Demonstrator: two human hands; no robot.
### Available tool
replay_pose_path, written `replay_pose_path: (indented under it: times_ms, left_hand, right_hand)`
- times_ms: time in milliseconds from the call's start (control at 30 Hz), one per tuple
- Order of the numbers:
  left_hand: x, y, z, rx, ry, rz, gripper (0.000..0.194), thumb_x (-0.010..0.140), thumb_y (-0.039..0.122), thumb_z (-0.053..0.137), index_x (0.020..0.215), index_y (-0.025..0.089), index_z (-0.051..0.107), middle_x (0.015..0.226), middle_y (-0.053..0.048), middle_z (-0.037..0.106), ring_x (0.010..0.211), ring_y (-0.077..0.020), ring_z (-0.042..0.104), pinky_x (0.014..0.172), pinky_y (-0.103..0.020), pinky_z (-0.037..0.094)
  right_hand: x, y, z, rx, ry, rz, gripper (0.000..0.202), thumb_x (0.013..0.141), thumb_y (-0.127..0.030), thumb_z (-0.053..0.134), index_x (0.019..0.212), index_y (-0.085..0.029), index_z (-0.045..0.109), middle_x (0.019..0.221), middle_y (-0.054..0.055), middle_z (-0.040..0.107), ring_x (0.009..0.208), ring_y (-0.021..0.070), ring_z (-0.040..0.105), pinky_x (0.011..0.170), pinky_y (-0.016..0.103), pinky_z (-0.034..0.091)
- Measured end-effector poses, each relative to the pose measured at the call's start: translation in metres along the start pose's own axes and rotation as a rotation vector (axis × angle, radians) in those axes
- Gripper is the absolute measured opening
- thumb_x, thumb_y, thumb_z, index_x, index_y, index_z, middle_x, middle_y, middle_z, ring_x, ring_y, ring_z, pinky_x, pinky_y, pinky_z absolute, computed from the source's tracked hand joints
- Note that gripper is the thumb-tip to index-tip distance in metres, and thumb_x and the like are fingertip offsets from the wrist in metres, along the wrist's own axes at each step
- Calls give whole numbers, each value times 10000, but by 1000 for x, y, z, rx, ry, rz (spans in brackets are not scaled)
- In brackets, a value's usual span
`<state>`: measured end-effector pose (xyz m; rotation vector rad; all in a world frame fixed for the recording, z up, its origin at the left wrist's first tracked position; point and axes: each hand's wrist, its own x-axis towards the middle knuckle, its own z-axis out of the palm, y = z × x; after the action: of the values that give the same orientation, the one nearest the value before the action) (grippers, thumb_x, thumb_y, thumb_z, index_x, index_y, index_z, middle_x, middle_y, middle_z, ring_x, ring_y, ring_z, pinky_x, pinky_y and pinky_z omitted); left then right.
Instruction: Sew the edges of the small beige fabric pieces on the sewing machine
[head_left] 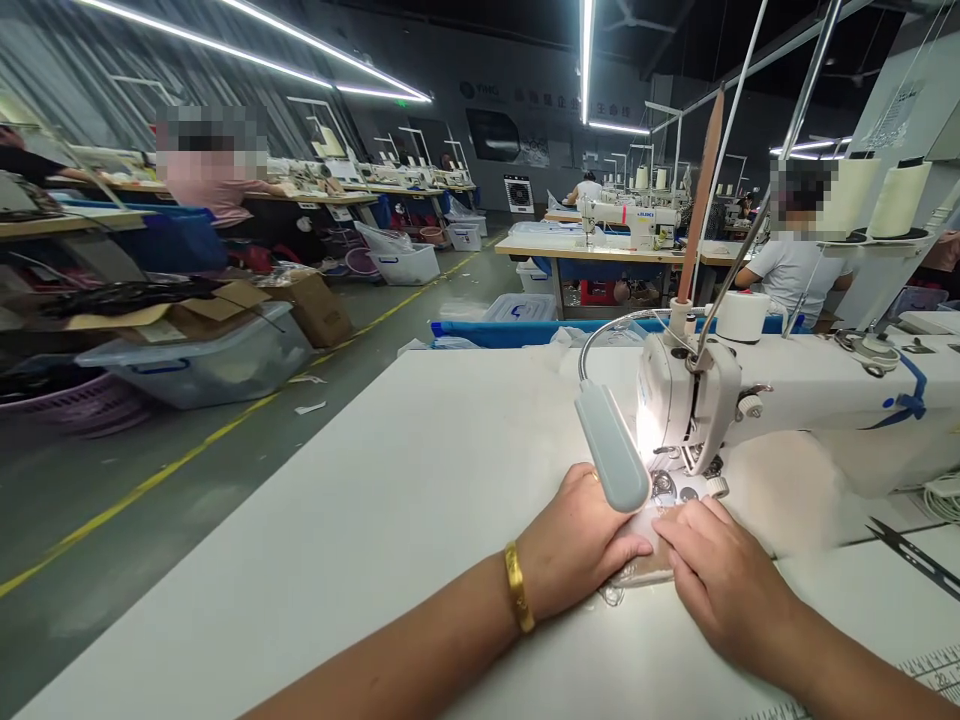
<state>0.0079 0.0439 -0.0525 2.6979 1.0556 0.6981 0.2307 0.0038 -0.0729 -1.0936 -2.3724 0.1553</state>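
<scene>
At the white sewing machine (686,400), a small beige and white piece of fabric (646,572) lies below the needle area, with a thin loop of thread or wire at its front edge. My left hand (574,545), with a gold bracelet at the wrist, holds the piece from the left, thumb across it; its other fingers are partly hidden behind the grey lamp head (611,450). From the right, my right hand (724,565) grips the same piece with fingers bent and pressed together. Metal parts beside the presser foot are lit brightly.
Black scissors or snips (919,560) lie at the right, above a clear ruler (922,668). A blue cloth trough (510,333) runs behind the white table (360,520). Storage bins (202,350) and a cardboard box stand across the aisle. Other people sit at machines farther off.
</scene>
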Motion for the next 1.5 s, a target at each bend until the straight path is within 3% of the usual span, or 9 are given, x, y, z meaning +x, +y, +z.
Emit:
replay_pose_path:
  times_ms: [533,700,933,1133,1300,1500]
  left_hand:
    - [5,2,-3,66,-27,-4,218,966,386,689,1086,208,656,1167,-92,721,1080,-306,662,1001,-495,481]
    - [-1,2,0,79,7,66,139,1023,304,580,1010,209,681,1067,-78,724,1049,-276,656,969,-444,481]
    - [-4,4,-1,38,-11,89,172,1030,229,551,924,199,683,995,-53,717,965,-236,655,874,-377,478]
    - [-4,4,0,23,7,113,195,1015,207,569,841,188,656,949,-33,721,857,-203,647,813,-346,474]
    - [-1,1,5,-4,52,115,270,999,111,485,775,185,617,830,-22,683,767,-176,606,723,-315,453]
    - [0,0,3,-9,76,120,253,1028,176,476,819,197,615,860,-20,680,806,-184,619,769,-329,468]
  right_hand:
    - [1,2,2,-23,32,-20,333,958,-57,381,1158,-186,613,820,57,565,741,239,492,624,354,406]
    - [1,4,5,-39,27,-3,333,965,-70,394,1186,-197,608,826,58,576,750,242,503,631,361,411]
    - [3,6,4,-58,-14,45,250,992,-113,391,1032,-207,619,799,49,560,732,237,510,618,356,415]
    - [2,6,2,-2,44,36,279,1009,-111,384,1120,-216,617,839,54,601,767,239,537,637,360,443]
    - [0,5,-1,59,29,20,245,1002,-103,411,1021,-224,623,844,43,607,780,226,542,676,362,464]
    - [0,5,1,20,21,-40,283,970,-79,417,1069,-222,641,838,53,601,784,235,540,654,358,463]
